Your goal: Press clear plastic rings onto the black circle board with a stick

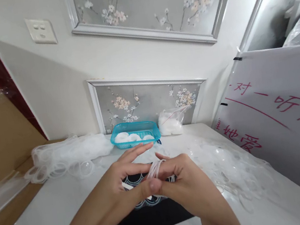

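Observation:
My left hand (pixel 120 180) and my right hand (pixel 185 171) meet at the middle, above a black sheet (pixel 152 223). Several thin white bands (pixel 154 169) loop around fingers of my right hand. The thumb and a finger of my left hand close on these bands, while its upper fingers stretch out. A narrow white strip (pixel 127 185) shows beneath my left hand; whether it is held I cannot tell. Between and below my hands, clear rings (pixel 136 178) lie over the black sheet, partly covered by my fingers.
A blue basket (pixel 136 143) with several white rolled rings stands by the wall. Beside it is a plastic bag (pixel 171 122) of white material. Translucent rings (pixel 69 156) are bundled at left; loose clear pieces (pixel 228 168) spread at right. A whiteboard (pixel 276 108) borders the right side.

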Action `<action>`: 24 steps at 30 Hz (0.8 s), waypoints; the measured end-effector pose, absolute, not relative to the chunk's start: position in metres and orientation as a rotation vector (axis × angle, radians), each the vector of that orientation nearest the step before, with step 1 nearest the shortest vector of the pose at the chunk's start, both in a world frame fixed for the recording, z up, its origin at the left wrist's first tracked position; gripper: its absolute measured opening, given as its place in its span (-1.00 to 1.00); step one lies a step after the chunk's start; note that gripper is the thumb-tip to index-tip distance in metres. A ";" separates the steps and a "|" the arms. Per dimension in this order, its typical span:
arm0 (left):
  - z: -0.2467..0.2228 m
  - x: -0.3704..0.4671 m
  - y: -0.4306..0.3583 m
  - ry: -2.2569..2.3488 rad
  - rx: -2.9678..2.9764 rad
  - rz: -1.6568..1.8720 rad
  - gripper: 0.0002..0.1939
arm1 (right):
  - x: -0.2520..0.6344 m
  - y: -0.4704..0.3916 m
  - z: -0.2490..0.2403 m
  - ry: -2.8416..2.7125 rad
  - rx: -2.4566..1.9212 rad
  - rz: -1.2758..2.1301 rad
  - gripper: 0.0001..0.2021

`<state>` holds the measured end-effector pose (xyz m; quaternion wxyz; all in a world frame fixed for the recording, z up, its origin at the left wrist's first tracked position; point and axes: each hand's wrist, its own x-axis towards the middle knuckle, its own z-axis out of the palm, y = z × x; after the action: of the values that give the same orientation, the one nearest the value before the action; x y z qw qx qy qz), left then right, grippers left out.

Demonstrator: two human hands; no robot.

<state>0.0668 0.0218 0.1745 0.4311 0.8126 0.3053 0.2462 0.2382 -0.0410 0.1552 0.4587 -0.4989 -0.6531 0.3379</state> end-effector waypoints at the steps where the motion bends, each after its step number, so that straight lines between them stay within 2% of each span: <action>1: 0.174 0.070 0.021 0.796 2.046 0.614 -0.72 | 0.239 -0.040 0.154 -1.624 -1.250 0.808 -0.75; 3: 0.171 0.076 0.021 0.812 2.058 0.624 -0.74 | 0.241 -0.037 0.152 -1.630 -1.286 0.768 -0.72; 8: 0.162 0.084 0.029 0.742 1.974 0.739 -0.62 | 0.244 -0.030 0.150 -1.606 -1.331 0.767 -0.69; 14: 0.152 0.098 0.030 0.554 1.449 0.862 -0.70 | 0.249 -0.024 0.149 -1.550 -1.215 0.809 -0.61; 19: 0.145 0.106 0.030 0.450 1.143 0.792 -0.68 | 0.252 -0.021 0.149 -1.592 -1.225 0.821 -0.51; 21: 0.143 0.107 0.032 0.473 1.106 0.782 -0.70 | 0.252 -0.020 0.149 -1.618 -1.240 0.842 -0.51; 24: 0.143 0.106 0.037 0.528 1.153 0.814 -0.69 | 0.252 -0.017 0.148 -1.621 -1.240 0.769 -0.63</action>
<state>0.1064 0.0373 0.1434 0.7292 0.5236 0.2397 0.3697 0.2515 -0.0175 0.1478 0.4620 -0.5041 -0.6592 0.3128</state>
